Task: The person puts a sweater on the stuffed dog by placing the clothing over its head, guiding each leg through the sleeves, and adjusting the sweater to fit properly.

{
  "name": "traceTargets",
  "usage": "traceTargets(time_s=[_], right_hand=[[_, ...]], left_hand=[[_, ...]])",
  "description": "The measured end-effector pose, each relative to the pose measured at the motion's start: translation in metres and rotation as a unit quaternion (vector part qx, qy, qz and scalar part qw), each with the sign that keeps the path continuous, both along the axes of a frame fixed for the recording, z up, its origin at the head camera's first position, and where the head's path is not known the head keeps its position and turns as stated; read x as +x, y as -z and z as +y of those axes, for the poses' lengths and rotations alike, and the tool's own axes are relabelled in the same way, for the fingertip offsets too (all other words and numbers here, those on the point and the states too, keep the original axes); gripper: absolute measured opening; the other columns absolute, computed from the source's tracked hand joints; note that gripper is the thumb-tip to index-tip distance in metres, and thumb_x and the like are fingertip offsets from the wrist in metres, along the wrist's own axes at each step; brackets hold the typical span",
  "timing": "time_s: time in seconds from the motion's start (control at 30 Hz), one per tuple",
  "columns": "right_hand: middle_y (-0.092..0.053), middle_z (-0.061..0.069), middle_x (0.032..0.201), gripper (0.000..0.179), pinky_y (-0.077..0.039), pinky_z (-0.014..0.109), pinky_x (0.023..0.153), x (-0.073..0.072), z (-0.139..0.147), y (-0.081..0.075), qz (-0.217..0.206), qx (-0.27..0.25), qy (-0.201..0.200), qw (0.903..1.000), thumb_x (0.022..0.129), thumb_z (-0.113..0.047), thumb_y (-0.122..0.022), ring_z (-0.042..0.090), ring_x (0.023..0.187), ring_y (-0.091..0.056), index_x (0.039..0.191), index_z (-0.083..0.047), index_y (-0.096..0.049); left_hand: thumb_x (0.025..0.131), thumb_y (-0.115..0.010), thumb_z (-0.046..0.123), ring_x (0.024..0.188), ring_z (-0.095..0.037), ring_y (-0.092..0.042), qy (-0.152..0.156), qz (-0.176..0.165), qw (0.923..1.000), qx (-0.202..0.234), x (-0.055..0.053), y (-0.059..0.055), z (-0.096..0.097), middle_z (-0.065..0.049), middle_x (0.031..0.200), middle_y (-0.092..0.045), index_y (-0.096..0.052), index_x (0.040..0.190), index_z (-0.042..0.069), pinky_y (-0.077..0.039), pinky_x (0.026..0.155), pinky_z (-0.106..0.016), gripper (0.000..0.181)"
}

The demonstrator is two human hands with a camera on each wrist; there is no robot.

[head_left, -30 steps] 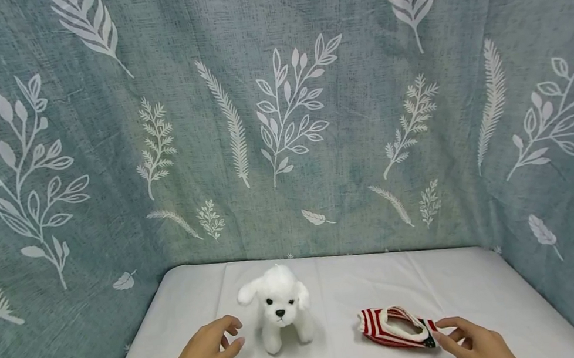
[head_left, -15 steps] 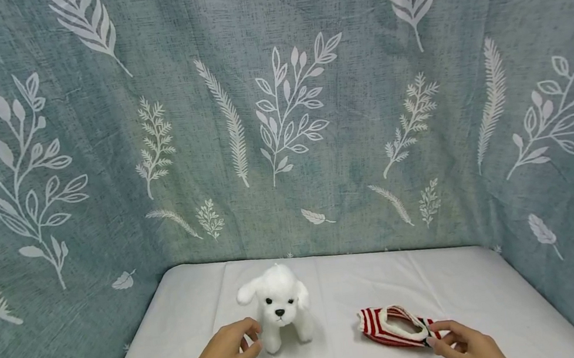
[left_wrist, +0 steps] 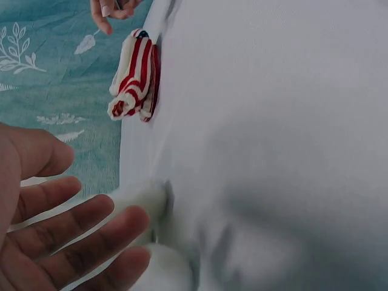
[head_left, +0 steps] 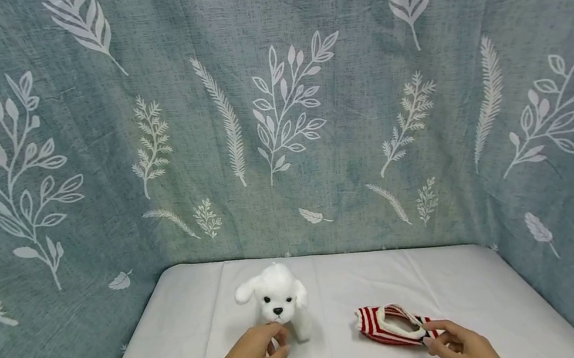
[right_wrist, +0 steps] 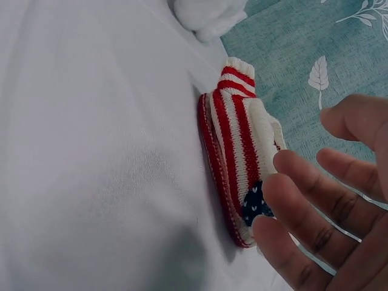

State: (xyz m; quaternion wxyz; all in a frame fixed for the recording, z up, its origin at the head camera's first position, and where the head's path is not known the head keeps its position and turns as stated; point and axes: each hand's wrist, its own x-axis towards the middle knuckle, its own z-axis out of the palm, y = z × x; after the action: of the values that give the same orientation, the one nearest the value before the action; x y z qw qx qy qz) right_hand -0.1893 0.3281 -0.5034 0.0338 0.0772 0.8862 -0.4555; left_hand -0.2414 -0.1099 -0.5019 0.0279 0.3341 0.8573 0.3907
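Observation:
A white plush dog (head_left: 278,286) stands on the white-covered table, facing me. My left hand (head_left: 256,356) reaches across the front of it, hiding one front leg, with fingers loosely bent. In the left wrist view its fingers (left_wrist: 103,239) are spread over the dog's white legs (left_wrist: 165,270). To the right lies a small knitted sweater (head_left: 375,328), striped red and white, with a white-edged opening and a navy patch (right_wrist: 253,206). At its right end is my right hand (head_left: 462,345), thumb and fingers apart and fingertips right at the navy part.
A white cloth (head_left: 332,292) covers the table. Blue-green curtains (head_left: 354,207) with white leaf prints rise behind it and on both sides. Between the dog and the sweater is a stretch of bare cloth.
My left hand has moved right, from beside the plush dog to in front of it. The right hand has shifted slightly left over the sweater's end; dog and sweater have stayed put.

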Motion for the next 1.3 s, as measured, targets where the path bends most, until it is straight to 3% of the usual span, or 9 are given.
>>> traceTargets(time_s=[0.13,0.33,0.57,0.87,1.3], right_hand=[[-0.072,0.007,0.089,0.055,-0.050,0.036,0.056,0.001,0.002,-0.001,-0.002,-0.016,-0.019,0.9997,0.098,-0.041,-0.069,0.029,0.065,-0.063,0.136,-0.002,-0.060],[-0.072,0.008,0.089,0.056,-0.050,0.037,0.056,0.000,0.000,0.000,-0.007,-0.035,-0.005,0.9993,0.098,-0.040,-0.069,0.028,0.064,-0.062,0.136,0.000,-0.060],[-0.072,0.009,0.088,0.057,-0.049,0.037,0.056,-0.003,-0.004,0.003,-0.001,-0.041,0.005,0.9992,0.097,-0.040,-0.070,0.028,0.063,-0.061,0.136,0.000,-0.060],[-0.071,0.009,0.086,0.056,-0.051,0.036,0.055,-0.005,-0.007,0.012,0.005,-0.052,0.017,0.9985,0.095,-0.037,-0.073,0.026,0.063,-0.062,0.135,0.000,-0.062],[-0.072,0.014,0.091,0.054,-0.051,0.038,0.056,-0.006,-0.003,0.012,0.002,-0.101,0.020,0.9947,0.097,-0.030,-0.072,0.026,0.061,-0.060,0.140,0.000,-0.057]], left_hand=[[0.102,-0.066,0.023,0.073,0.002,-0.059,0.019,0.001,0.9998,-0.001,0.001,0.002,0.011,0.014,0.098,-0.066,-0.069,0.113,0.015,-0.052,0.064,-0.020,0.014],[0.104,-0.063,0.024,0.077,0.004,-0.060,0.053,0.008,0.9985,0.009,0.000,0.006,0.027,0.013,0.103,-0.066,-0.068,0.115,0.015,-0.052,0.066,-0.018,0.015],[0.104,-0.062,0.028,0.070,0.006,-0.058,0.050,0.040,0.9978,-0.012,-0.003,0.002,0.048,0.016,0.101,-0.066,-0.067,0.115,0.019,-0.050,0.065,-0.016,0.016],[0.103,-0.062,0.031,0.071,0.009,-0.056,0.067,0.076,0.9939,-0.043,-0.009,-0.004,0.083,0.016,0.100,-0.067,-0.066,0.119,0.021,-0.046,0.064,-0.012,0.019],[0.103,-0.061,0.029,0.070,0.009,-0.054,0.084,0.090,0.9908,-0.057,-0.022,-0.006,0.123,0.015,0.100,-0.068,-0.067,0.122,0.016,-0.044,0.066,-0.012,0.024]])
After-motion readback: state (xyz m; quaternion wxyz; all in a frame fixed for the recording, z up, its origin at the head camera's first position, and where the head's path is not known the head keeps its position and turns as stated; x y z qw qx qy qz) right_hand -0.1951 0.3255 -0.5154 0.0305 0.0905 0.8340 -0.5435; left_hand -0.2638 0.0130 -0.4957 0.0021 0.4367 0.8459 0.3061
